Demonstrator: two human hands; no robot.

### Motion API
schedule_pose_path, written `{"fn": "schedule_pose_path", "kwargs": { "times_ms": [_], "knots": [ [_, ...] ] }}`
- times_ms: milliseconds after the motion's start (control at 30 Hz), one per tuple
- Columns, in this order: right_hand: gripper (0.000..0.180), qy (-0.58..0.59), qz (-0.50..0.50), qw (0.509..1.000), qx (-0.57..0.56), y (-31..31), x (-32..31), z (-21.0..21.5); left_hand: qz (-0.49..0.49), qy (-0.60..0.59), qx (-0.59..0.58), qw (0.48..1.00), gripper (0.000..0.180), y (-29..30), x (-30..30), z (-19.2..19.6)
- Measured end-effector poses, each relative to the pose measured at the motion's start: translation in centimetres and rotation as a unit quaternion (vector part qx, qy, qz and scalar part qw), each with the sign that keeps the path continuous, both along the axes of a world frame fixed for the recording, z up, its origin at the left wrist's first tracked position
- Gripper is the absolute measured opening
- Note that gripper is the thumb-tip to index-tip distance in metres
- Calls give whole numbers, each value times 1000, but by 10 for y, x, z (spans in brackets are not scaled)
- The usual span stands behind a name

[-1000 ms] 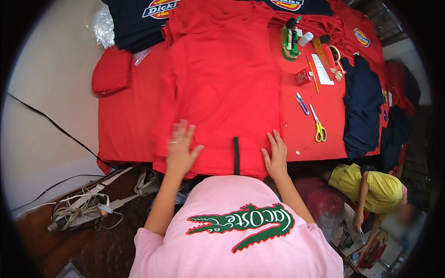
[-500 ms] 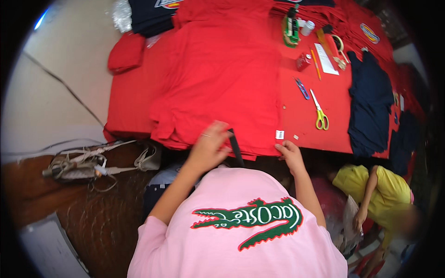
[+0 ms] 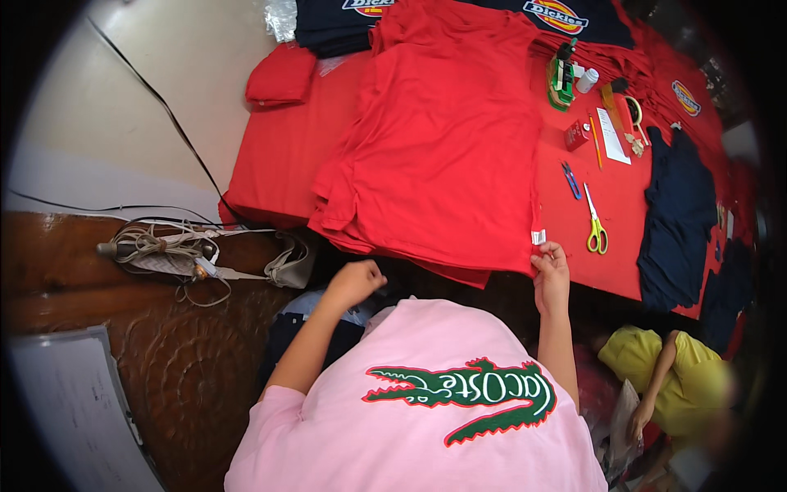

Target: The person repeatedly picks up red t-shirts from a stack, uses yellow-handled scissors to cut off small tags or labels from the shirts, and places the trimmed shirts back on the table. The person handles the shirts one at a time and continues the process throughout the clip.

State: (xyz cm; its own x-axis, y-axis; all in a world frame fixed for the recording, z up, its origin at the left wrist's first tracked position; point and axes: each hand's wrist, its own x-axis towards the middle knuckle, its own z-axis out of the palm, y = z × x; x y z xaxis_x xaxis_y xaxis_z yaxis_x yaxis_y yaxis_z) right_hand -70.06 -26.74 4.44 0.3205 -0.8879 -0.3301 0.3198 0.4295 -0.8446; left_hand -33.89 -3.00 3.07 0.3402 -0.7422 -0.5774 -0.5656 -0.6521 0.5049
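Observation:
A red T-shirt (image 3: 447, 164) lies spread on a pile of red garments, its hem along the near table edge. My right hand (image 3: 554, 275) pinches the shirt's hem corner at the right, just below a small white label (image 3: 538, 237). Off the table edge, left of the hem's middle, my left hand (image 3: 354, 283) is closed with curled fingers, apart from the shirt. What it holds, if anything, is hidden. Right of the shirt lie scissors (image 3: 596, 230) with yellow-green handles and blue thread snips (image 3: 571, 180).
Farther right are a green tape dispenser (image 3: 561, 82), a white bottle (image 3: 587, 79), a red box (image 3: 576, 134), a pencil (image 3: 595, 141) and dark garments (image 3: 679, 221). A folded red bundle (image 3: 280, 75) sits back left. Coiled cords (image 3: 160, 246) lie left. A person in yellow (image 3: 668, 377) is at lower right.
My left hand has drawn back off the shirt and its fingers have curled. The black strip beside it is out of sight. My right hand still grips the corner; the view has shifted left.

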Motion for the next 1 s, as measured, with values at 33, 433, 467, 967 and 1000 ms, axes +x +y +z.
{"fn": "schedule_pose_path", "kwargs": {
  "times_ms": [33, 433, 467, 967, 1000],
  "knots": [
    [19, -6, 6, 1000, 8, 0, 2, 1, 58, 45, -43, 996, 26, -12, 5, 32],
    [33, -92, 12, 990, -105, -63, 111, 141, -165, -257, -337, 891, 73, -80, 58, -3],
    [33, -110, 7, 986, -127, -62, 113, 153, -154, -290, -375, 867, 62, -85, 70, -3],
    [61, 237, 20, 971, 23, 36, 88, 11, -212, -300, -260, 893, 52, -74, 252, 45],
    [61, 256, 23, 966, -3, 40, 85, -6, -213, -264, -290, 895, 58, -73, 234, 41]
  ]
}}
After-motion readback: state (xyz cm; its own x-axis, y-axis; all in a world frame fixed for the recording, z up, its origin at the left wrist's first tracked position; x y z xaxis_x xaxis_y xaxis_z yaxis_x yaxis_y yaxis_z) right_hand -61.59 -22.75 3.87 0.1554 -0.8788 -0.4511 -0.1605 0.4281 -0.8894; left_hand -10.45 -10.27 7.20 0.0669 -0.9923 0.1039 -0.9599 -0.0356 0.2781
